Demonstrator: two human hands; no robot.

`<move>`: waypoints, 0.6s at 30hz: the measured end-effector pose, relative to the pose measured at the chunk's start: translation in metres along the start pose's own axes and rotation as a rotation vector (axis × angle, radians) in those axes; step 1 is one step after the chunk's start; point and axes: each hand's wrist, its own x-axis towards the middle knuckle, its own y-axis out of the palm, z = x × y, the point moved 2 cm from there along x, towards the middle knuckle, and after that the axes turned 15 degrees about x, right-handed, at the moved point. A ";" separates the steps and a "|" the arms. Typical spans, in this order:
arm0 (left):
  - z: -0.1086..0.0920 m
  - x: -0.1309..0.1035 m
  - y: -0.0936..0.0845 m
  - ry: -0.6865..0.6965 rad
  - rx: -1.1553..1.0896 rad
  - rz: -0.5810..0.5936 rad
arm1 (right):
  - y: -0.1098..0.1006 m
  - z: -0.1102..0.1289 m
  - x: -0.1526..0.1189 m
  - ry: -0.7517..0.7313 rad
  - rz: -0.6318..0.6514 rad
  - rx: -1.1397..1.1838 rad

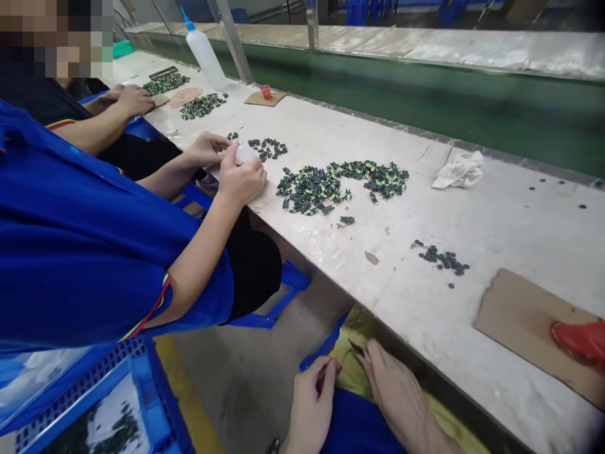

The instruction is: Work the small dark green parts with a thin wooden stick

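From the head view, both your hands sit low, below the table [472, 328] edge and over your lap. Your left hand [309, 407] is curled, thumb and forefinger pressed together on something small and dark; what it is cannot be told at this size. Your right hand [394, 394] lies flat beside it, fingers together and reaching toward a thin dark tool [355, 347], likely tweezers, whose tip shows just above the fingertips. Whether that hand actually grips the tool is not clear.

The small pile [443, 260] of dark parts lies on the table well ahead of you, with cardboard [520, 318] to its right and something red [579, 340] resting on it. The big pile [338, 184] of green-black parts sits farther left, in front of a co-worker whose hands [239, 170] hold a white piece. A rag [458, 170] lies near the far edge, a squeeze bottle [204, 53] farther along.

My advice: bring the work up onto the table where you can see it, keep the pinch light, and steady your wrists on the edge so a small part does not drop into your lap.
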 end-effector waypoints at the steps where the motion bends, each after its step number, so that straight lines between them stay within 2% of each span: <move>1: 0.005 0.003 0.002 0.000 0.008 0.004 | 0.005 0.002 0.009 -0.012 0.047 -0.010; 5: 0.020 0.009 0.007 -0.024 0.016 0.031 | 0.006 0.001 0.039 -0.128 0.229 -0.081; 8: 0.024 0.009 0.008 -0.047 0.008 0.037 | 0.002 0.002 0.044 -0.179 0.306 -0.147; 18: 0.021 0.013 0.009 -0.061 -0.029 0.027 | 0.005 0.008 0.048 -0.187 0.364 -0.207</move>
